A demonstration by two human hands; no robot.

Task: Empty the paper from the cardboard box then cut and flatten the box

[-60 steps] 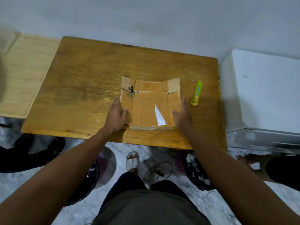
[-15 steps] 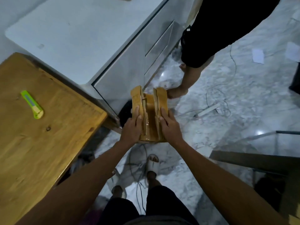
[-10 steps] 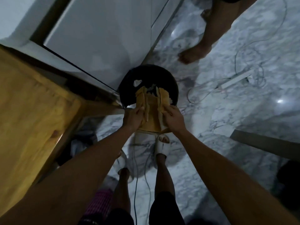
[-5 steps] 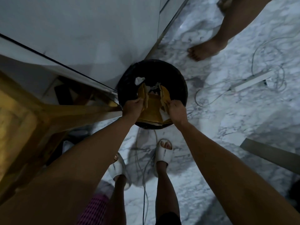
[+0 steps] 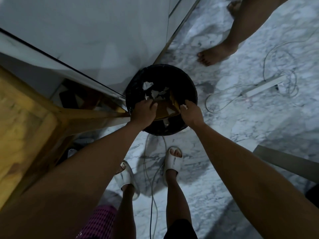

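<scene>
White-veined marble floor [image 5: 259,118] surrounds a round black bin [image 5: 188,87], which serves as the reference point. Inside the bin lie crumpled white paper scraps [image 5: 147,85] toward its far left, and the folded brown cardboard box [image 5: 164,109] sits tilted in its near half, one edge standing up near the right wall. The left hand [image 5: 144,112] is curled over the box's left side at the bin's near-left rim; whether its fingers actually pinch the cardboard cannot be told in the dim light. The right hand [image 5: 189,112] grips the box's right edge at the bin's near-right rim. No writing or label is legible on any surface. A white cabinet [image 5: 95,37] stands against the bin's far-left side, and a wooden table [image 5: 25,126] corner lies just left of it. A bare foot [image 5: 214,54] stands beyond the bin to the right, with a power strip [image 5: 264,85] and loose cables further right. White slippers [image 5: 173,161] stand just short of the bin; open floor lies to its near right.
</scene>
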